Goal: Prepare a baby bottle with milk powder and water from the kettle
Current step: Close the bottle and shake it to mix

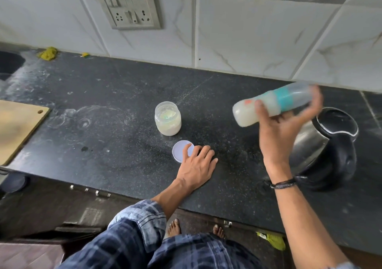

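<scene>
Right hand [283, 128]: fingers curled round a clear plastic baby bottle with a teal band [268, 105], which is held in the air, nearly horizontal, blurred, with milky white liquid inside. Left hand [196, 165]: fingers straight, flat on the black speckled stone counter [103, 124], touching a round white lid [180, 150]. Open clear jar of pale powder [167, 118] just behind the lid. Steel kettle with black handle [326, 144] right of the right wrist.

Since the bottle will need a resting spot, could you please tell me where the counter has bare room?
The widest bare patch lies between the wooden board and the jar. Another runs behind the jar to the tiled wall. A narrower one sits between the left hand and the kettle. Jar, lid and left hand crowd together.
</scene>
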`<state>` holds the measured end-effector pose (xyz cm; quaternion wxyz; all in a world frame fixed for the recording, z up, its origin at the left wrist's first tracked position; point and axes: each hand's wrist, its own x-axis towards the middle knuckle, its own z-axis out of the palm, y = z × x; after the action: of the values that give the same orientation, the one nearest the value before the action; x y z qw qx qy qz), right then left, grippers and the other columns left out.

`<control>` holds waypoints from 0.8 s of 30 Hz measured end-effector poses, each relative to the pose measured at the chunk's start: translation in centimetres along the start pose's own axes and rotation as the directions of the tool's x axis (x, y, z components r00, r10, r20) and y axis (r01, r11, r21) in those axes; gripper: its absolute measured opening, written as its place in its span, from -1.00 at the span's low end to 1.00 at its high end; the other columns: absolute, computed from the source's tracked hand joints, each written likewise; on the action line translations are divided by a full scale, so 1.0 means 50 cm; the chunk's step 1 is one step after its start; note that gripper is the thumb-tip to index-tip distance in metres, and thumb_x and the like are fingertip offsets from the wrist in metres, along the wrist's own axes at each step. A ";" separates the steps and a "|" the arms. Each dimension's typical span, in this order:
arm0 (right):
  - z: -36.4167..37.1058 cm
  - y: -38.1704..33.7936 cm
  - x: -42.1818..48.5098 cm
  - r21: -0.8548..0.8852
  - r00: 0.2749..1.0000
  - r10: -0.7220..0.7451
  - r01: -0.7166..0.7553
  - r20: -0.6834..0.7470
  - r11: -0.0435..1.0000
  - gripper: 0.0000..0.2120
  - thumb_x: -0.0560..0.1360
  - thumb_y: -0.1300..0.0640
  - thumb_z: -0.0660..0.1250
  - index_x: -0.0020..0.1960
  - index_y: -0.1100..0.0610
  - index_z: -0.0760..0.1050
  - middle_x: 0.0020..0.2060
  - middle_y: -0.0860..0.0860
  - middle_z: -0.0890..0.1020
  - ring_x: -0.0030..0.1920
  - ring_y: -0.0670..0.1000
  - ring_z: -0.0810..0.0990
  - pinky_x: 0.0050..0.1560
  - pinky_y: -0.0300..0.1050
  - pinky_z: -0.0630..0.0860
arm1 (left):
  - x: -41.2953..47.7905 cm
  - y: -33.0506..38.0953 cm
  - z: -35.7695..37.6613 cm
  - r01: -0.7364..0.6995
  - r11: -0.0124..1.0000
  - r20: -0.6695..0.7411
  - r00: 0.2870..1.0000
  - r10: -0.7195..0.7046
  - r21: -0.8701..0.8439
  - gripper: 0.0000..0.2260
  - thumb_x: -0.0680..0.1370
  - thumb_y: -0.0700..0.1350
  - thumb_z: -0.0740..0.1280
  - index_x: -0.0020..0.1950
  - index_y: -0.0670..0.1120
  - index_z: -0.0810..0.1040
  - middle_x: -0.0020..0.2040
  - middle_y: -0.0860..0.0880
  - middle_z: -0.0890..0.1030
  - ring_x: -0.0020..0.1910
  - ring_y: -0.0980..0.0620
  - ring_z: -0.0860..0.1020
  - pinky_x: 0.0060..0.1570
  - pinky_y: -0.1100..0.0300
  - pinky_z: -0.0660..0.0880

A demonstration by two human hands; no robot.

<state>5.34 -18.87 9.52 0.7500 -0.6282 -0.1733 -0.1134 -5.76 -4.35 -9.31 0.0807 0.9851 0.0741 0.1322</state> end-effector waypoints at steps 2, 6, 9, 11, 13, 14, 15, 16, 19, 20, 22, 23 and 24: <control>-0.003 0.001 0.001 -0.061 0.991 0.079 -0.072 0.107 0.996 -0.10 0.41 0.25 0.63 0.55 -0.04 0.17 0.25 -0.32 0.57 0.15 -0.01 0.70 0.08 -0.14 0.64 | 0.001 -0.002 -0.002 -0.008 1.000 -0.008 1.000 0.008 -0.003 -0.68 0.72 0.13 0.12 0.21 -0.01 0.56 0.25 0.03 0.55 0.15 -0.08 0.51 0.37 -0.26 0.24; -0.007 -0.019 0.021 0.075 0.987 -0.106 0.115 -0.121 0.990 -0.10 0.48 0.28 0.59 0.56 0.11 0.04 0.42 -0.04 0.36 0.28 -0.05 0.64 0.18 -0.14 0.62 | 0.001 0.002 -0.005 0.001 1.000 -0.013 1.000 -0.001 0.018 -0.68 0.72 0.12 0.12 0.20 -0.02 0.57 0.25 0.03 0.55 0.14 -0.08 0.52 0.37 -0.25 0.25; -0.001 -0.018 0.023 -0.005 0.999 -0.047 0.047 -0.002 0.999 -0.08 0.46 0.28 0.60 0.58 0.07 0.06 0.39 -0.12 0.43 0.25 -0.01 0.65 0.17 -0.10 0.63 | -0.001 0.001 -0.007 -0.009 1.000 -0.007 1.000 0.010 0.008 -0.68 0.72 0.12 0.12 0.20 -0.02 0.56 0.25 0.02 0.55 0.15 -0.08 0.51 0.37 -0.25 0.24; -0.005 -0.013 0.009 -0.076 0.992 0.028 -0.018 0.126 0.997 -0.10 0.40 0.23 0.64 0.53 -0.06 0.18 0.31 -0.19 0.54 0.18 0.03 0.70 0.11 -0.07 0.66 | 0.000 -0.001 -0.006 -0.012 1.000 -0.012 1.000 0.012 -0.002 -0.68 0.72 0.12 0.11 0.20 -0.02 0.56 0.25 0.02 0.55 0.16 -0.07 0.51 0.37 -0.26 0.24; -0.002 -0.022 0.001 -0.013 0.997 -0.056 0.057 0.049 0.998 -0.12 0.43 0.20 0.64 0.52 -0.10 0.16 0.37 -0.14 0.50 0.22 0.07 0.68 0.12 -0.06 0.66 | 0.000 0.001 -0.005 -0.003 1.000 -0.021 1.000 0.003 0.003 -0.68 0.72 0.12 0.12 0.19 -0.02 0.56 0.24 0.03 0.55 0.15 -0.07 0.52 0.37 -0.25 0.24; 0.000 -0.021 0.002 0.021 0.994 -0.103 0.104 -0.019 0.994 -0.12 0.47 0.21 0.62 0.53 -0.08 0.11 0.40 -0.16 0.49 0.27 0.08 0.66 0.15 -0.06 0.65 | 0.000 0.002 -0.005 0.002 1.000 -0.025 1.000 -0.002 0.010 -0.69 0.72 0.12 0.12 0.19 -0.02 0.57 0.24 0.03 0.55 0.14 -0.07 0.52 0.37 -0.25 0.24; 0.003 -0.017 0.004 0.031 0.990 -0.131 0.133 -0.053 0.991 -0.12 0.49 0.23 0.60 0.54 -0.03 0.07 0.41 -0.21 0.49 0.30 0.07 0.64 0.17 -0.06 0.64 | 0.000 0.003 -0.005 0.004 1.000 -0.026 1.000 -0.004 0.013 -0.69 0.72 0.12 0.12 0.18 -0.02 0.57 0.23 0.03 0.55 0.13 -0.08 0.52 0.37 -0.25 0.24; 0.006 -0.015 0.005 0.023 0.991 -0.128 0.129 -0.041 0.991 -0.13 0.50 0.23 0.59 0.54 0.00 0.06 0.39 -0.28 0.48 0.30 0.05 0.63 0.18 -0.05 0.64 | -0.001 0.003 -0.005 0.001 1.000 -0.023 1.000 0.000 0.012 -0.69 0.72 0.12 0.13 0.18 -0.03 0.56 0.23 0.02 0.55 0.13 -0.08 0.52 0.37 -0.25 0.24; 0.003 -0.013 -0.002 -0.095 0.991 -0.034 0.047 0.130 0.994 -0.14 0.44 0.23 0.62 0.52 -0.04 0.16 0.28 -0.40 0.52 0.17 -0.02 0.69 0.11 -0.06 0.67 | -0.001 0.001 -0.004 -0.010 1.000 -0.024 1.000 0.010 -0.001 -0.70 0.72 0.11 0.14 0.19 -0.03 0.57 0.24 0.02 0.55 0.14 -0.08 0.51 0.36 -0.25 0.24; -0.001 -0.020 -0.003 -0.069 0.990 -0.054 0.063 0.129 0.996 -0.14 0.43 0.24 0.63 0.51 -0.04 0.17 0.29 -0.36 0.53 0.18 -0.01 0.68 0.11 -0.05 0.67 | -0.001 0.001 -0.004 -0.010 1.000 -0.028 1.000 0.010 -0.004 -0.70 0.72 0.11 0.14 0.19 -0.03 0.57 0.24 0.02 0.55 0.14 -0.08 0.52 0.36 -0.25 0.25; -0.004 -0.037 0.007 0.024 0.979 -0.202 0.201 0.022 0.979 -0.12 0.47 0.30 0.60 0.55 0.06 0.10 0.39 -0.27 0.49 0.28 0.04 0.63 0.16 -0.04 0.64 | 0.000 0.003 -0.006 -0.002 1.000 -0.036 0.999 0.002 0.000 -0.69 0.72 0.11 0.13 0.17 -0.03 0.57 0.23 0.02 0.55 0.13 -0.08 0.52 0.36 -0.26 0.25; -0.005 -0.038 0.014 0.029 0.959 -0.284 0.284 -0.025 0.958 -0.11 0.49 0.33 0.57 0.57 0.15 0.04 0.44 -0.28 0.45 0.34 0.07 0.60 0.19 -0.01 0.63 | 0.000 0.004 -0.007 0.003 1.000 -0.033 0.999 -0.002 0.004 -0.69 0.72 0.11 0.12 0.17 -0.03 0.57 0.23 0.02 0.55 0.13 -0.08 0.52 0.36 -0.26 0.25; -0.006 -0.035 0.017 0.017 0.943 -0.330 0.332 -0.048 0.943 -0.09 0.50 0.34 0.56 0.58 0.19 -0.01 0.47 -0.30 0.40 0.38 0.09 0.56 0.22 0.05 0.63 | 0.000 0.004 -0.009 0.003 1.000 -0.027 1.000 -0.003 0.004 -0.68 0.72 0.11 0.11 0.17 -0.04 0.57 0.23 0.02 0.55 0.13 -0.08 0.52 0.36 -0.25 0.25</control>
<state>5.49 -19.44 11.39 0.7318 -0.5780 -0.2612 -0.2494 -5.87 -4.48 -8.86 0.0777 0.9833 0.0771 0.1453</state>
